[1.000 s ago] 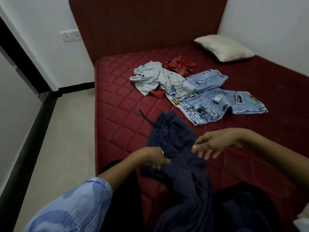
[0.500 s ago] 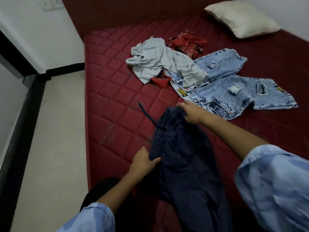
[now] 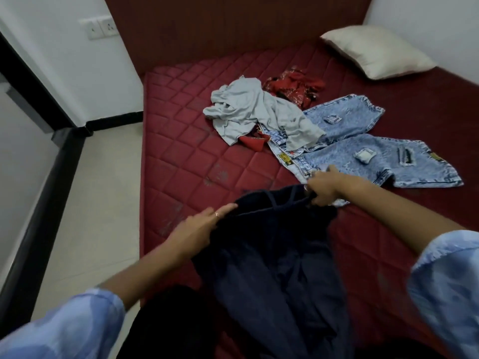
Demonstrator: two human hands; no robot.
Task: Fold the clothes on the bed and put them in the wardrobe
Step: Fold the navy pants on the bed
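Since half a second ago both my hands have gone to the waistband of the dark trousers (image 3: 274,257) and drawn it out wide between them, where before it lay bunched in a narrow heap on the mattress (image 3: 186,161). My left hand (image 3: 199,226) now holds the left end of the waistband, fingers stretched forward along the cloth with the thumb hidden under it, a ring showing on one finger. My right hand (image 3: 324,187) is curled round the right end, pinching the band and pulling it taut, and it sits just over the waistband of the jeans (image 3: 363,151). The trousers hang from my grip down toward me, legs trailing over the near edge of the mattress, drawcord loops showing at the middle of the band. Farther up, near the middle of the mattress, the jeans lie spread flat with their legs pointing toward the right edge. A grey shirt (image 3: 254,110) lies crumpled over their top end, and a red patterned garment (image 3: 295,86) is bunched just behind it, a red scrap of it peeking out under the shirt's near side. A cream pillow (image 3: 375,53) rests in the far right corner against the headboard (image 3: 233,29). Pale floor (image 3: 98,203) runs along the left edge, and a switch plate (image 3: 99,28) sits on the wall (image 3: 64,68) beyond.
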